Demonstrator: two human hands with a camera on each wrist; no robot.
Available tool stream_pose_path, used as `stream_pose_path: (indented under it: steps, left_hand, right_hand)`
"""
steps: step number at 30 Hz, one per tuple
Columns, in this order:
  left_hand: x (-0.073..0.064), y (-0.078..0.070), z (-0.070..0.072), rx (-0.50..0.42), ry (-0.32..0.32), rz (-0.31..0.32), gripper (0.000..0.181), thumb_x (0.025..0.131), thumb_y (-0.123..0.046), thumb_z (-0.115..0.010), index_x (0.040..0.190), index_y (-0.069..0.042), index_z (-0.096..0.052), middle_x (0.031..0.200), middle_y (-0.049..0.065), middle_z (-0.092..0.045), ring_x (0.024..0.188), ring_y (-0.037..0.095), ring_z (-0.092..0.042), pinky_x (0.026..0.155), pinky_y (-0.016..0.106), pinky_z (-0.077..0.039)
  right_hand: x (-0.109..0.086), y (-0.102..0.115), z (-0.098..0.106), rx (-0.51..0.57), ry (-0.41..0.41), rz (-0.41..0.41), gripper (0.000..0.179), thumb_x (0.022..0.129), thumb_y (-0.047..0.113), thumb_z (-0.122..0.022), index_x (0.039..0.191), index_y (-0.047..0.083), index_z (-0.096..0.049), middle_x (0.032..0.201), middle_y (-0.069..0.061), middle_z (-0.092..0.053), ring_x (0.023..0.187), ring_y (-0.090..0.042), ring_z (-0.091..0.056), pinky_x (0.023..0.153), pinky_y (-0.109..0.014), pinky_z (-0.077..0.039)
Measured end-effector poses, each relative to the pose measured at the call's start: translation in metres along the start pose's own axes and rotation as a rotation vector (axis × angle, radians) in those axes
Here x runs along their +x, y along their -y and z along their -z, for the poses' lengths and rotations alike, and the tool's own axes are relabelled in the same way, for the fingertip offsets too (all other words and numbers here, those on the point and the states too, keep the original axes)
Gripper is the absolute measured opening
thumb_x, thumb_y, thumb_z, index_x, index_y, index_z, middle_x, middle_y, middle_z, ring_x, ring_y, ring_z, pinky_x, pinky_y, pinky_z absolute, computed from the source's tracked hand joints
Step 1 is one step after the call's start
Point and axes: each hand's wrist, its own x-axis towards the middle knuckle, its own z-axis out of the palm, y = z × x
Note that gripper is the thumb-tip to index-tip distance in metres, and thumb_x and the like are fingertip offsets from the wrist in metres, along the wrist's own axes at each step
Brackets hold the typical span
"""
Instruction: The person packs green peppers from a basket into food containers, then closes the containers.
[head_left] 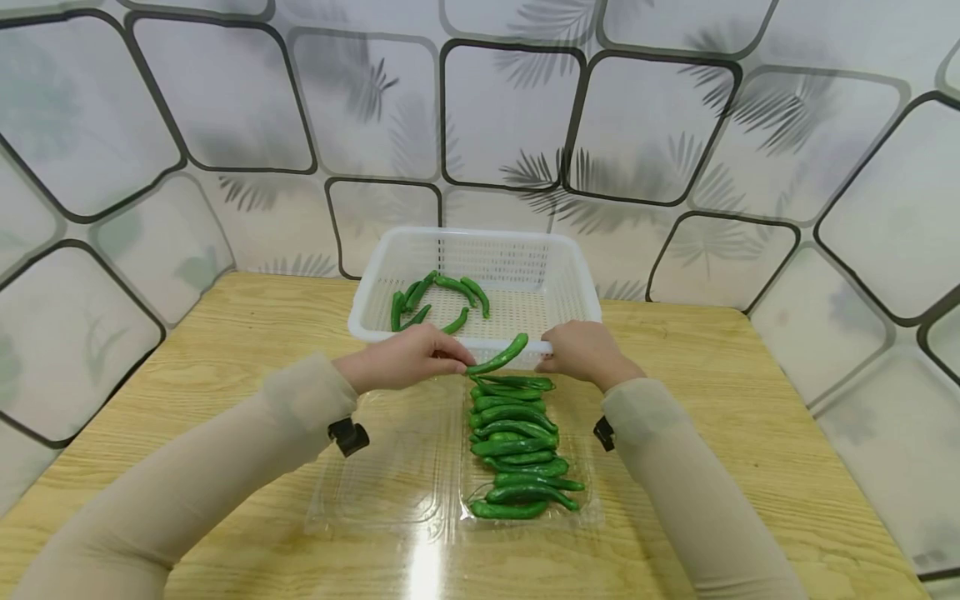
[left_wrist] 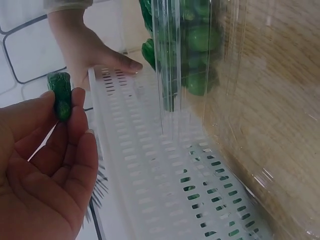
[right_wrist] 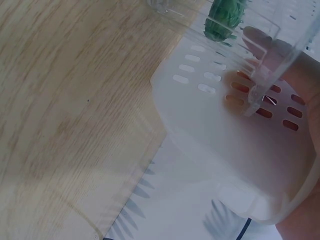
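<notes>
Between thumb and fingers, my left hand point(head_left: 412, 357) pinches a green chili pepper point(head_left: 501, 355) by one end, above the near rim of a white slotted basket point(head_left: 362, 312). My right hand point(head_left: 588, 354) grips that basket's near rim by its right corner, the thumb point(left_wrist: 122, 61) on the wall in the left wrist view. Fingers show through the slots in the right wrist view. Several green chili peppers point(head_left: 453, 285) lie at the left inside the basket. In front of it, a row of green chili peppers point(head_left: 517, 446) lies crosswise in the right half of a clear plastic clamshell box point(head_left: 592, 500).
The box's clear lid half point(head_left: 386, 467) lies unfolded to the left, flat on the wooden table point(head_left: 247, 350). Behind the basket rises a patterned backdrop point(head_left: 510, 117). Bare tabletop shows on both sides of the box.
</notes>
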Motion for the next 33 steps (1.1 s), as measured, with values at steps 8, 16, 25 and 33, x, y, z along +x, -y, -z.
stream_pose_path:
  steps: [8, 16, 25, 33]
  left_hand:
    - [0.001, 0.002, -0.005, 0.024, 0.026, -0.043, 0.022, 0.094, -0.013, -0.056, 0.11, -0.006, -0.069, 0.105, 0.003, -0.067, 0.093, 0.01, -0.062, 0.077, 0.026, -0.049]
    - [-0.001, -0.003, -0.009, 0.038, 0.075, -0.054, 0.021, 0.094, -0.014, -0.057, 0.109, -0.007, -0.069, 0.105, 0.002, -0.067, 0.092, 0.008, -0.061, 0.077, 0.025, -0.049]
    - [-0.001, -0.005, -0.015, 0.011, 0.154, -0.08, 0.021, 0.093, -0.012, -0.057, 0.11, -0.006, -0.069, 0.103, 0.001, -0.067, 0.091, 0.013, -0.063, 0.076, 0.022, -0.049]
    - [-0.001, -0.004, -0.023, 0.078, 0.196, -0.124, 0.02, 0.093, -0.01, -0.057, 0.109, -0.005, -0.069, 0.103, 0.002, -0.066, 0.09, 0.006, -0.061, 0.076, 0.021, -0.048]
  right_hand:
    - [-0.001, 0.0, 0.0, 0.004, -0.006, -0.002, 0.03, 0.082, 0.043, -0.069, 0.069, 0.02, -0.055, 0.063, 0.007, -0.054, 0.056, -0.012, -0.051, 0.051, -0.032, -0.039]
    - [-0.001, 0.0, 0.0, 0.003, -0.017, 0.002, 0.024, 0.082, 0.042, -0.069, 0.074, 0.021, -0.061, 0.066, 0.008, -0.058, 0.057, -0.012, -0.053, 0.051, -0.032, -0.041]
    - [0.002, -0.001, -0.001, -0.007, -0.006, -0.004, 0.026, 0.081, 0.045, -0.069, 0.075, 0.02, -0.062, 0.067, 0.007, -0.058, 0.058, -0.013, -0.054, 0.053, -0.034, -0.044]
    - [0.001, 0.0, 0.0, -0.007, 0.0, -0.001, 0.026, 0.081, 0.044, -0.069, 0.075, 0.02, -0.061, 0.067, 0.008, -0.057, 0.058, -0.013, -0.054, 0.053, -0.034, -0.044]
